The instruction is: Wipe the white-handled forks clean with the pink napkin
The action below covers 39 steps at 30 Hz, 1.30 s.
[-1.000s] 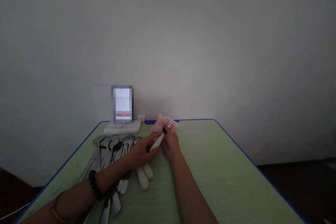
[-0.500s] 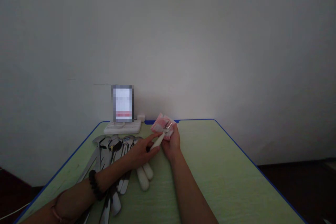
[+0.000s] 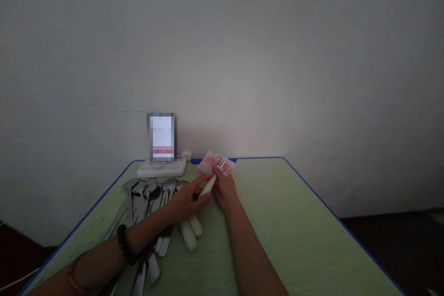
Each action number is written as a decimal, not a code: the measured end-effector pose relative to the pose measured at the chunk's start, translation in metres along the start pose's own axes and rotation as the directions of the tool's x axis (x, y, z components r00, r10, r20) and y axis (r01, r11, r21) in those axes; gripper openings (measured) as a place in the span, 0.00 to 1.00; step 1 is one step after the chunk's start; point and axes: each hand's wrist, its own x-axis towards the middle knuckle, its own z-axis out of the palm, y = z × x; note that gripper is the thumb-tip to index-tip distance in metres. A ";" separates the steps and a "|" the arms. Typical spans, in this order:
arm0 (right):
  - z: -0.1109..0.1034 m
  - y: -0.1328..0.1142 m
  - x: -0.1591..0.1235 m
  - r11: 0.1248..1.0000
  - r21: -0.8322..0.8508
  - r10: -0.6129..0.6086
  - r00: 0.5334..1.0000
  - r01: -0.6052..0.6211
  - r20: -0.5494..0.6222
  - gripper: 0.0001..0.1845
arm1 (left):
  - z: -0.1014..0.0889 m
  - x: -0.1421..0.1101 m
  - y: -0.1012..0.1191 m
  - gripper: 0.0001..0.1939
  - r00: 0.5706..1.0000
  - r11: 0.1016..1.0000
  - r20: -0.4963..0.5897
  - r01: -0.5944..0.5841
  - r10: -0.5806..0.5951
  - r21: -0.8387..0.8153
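Observation:
My left hand is closed around the pale handle of a fork, which points away and up to the right. In my right hand is a folded pink-and-white cloth, and the metal tines lie against it. My right thumb presses over the fork's neck, hiding part of it. Whether the cloth is fabric or paper I cannot tell. Beneath and beside my left forearm lies a spread of metal spoons and other cutlery, with two thick pale handles sticking out near my left wrist.
A lit, blurred screen stands on a white base at the back left, with a small white block beside it. The green table has a blue edge and meets a plain wall at the back.
My right thumb has moved left over the fork's neck, covering more of the metal. The cloth has shifted slightly and lies flatter. My left hand has barely moved.

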 end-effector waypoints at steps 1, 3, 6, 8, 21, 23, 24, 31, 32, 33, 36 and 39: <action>-0.001 0.000 0.000 1.000 0.000 -0.001 1.000 0.001 -0.001 0.12 | 0.000 0.000 0.000 0.27 1.000 1.000 0.001 0.002 -0.002 -0.004; -0.002 0.001 0.001 1.000 -0.006 -0.002 1.000 0.002 -0.003 0.11 | 0.000 0.000 0.000 0.27 1.000 1.000 0.007 0.005 -0.005 -0.016; -0.004 0.002 0.003 1.000 -0.018 -0.003 1.000 0.003 0.004 0.11 | 0.000 0.000 -0.001 0.27 1.000 1.000 0.015 0.003 -0.003 -0.020; -0.004 0.003 0.004 1.000 -0.024 -0.008 1.000 0.008 0.008 0.12 | 0.000 0.001 -0.002 0.27 1.000 1.000 0.016 -0.002 0.002 -0.016; -0.002 0.002 0.007 0.997 0.067 0.032 0.996 -0.026 -0.088 0.14 | 0.001 0.001 -0.006 0.26 1.000 1.000 0.006 -0.021 0.021 0.001; -0.003 0.001 0.007 0.995 0.097 0.041 0.997 -0.034 -0.072 0.17 | 0.001 0.001 -0.006 0.26 1.000 1.000 0.009 -0.016 0.016 -0.006; -0.002 0.001 0.008 0.992 0.120 0.046 0.997 -0.038 -0.068 0.18 | 0.001 0.001 -0.006 0.26 1.000 1.000 0.010 -0.014 0.014 -0.008; 0.001 -0.003 0.006 0.985 0.164 0.053 0.999 -0.050 -0.010 0.20 | 0.001 0.001 -0.006 0.26 1.000 1.000 0.002 -0.019 0.019 0.004; 0.001 -0.003 0.005 0.987 0.155 0.046 0.999 -0.045 -0.002 0.20 | 0.001 0.001 -0.006 0.26 1.000 1.000 0.002 -0.021 0.021 0.002; 0.001 -0.003 0.005 0.988 0.149 0.044 0.999 -0.044 0.004 0.19 | 0.001 0.001 -0.006 0.26 1.000 1.000 0.001 -0.022 0.022 0.000; 0.001 -0.003 0.006 0.986 0.153 0.061 0.998 -0.060 -0.004 0.19 | 0.001 0.001 -0.005 0.26 1.000 1.000 0.001 -0.019 0.019 0.002; 0.001 -0.003 0.007 0.984 0.164 0.077 0.997 -0.073 -0.022 0.19 | 0.001 0.002 -0.004 0.26 1.000 1.000 0.000 -0.018 0.018 0.008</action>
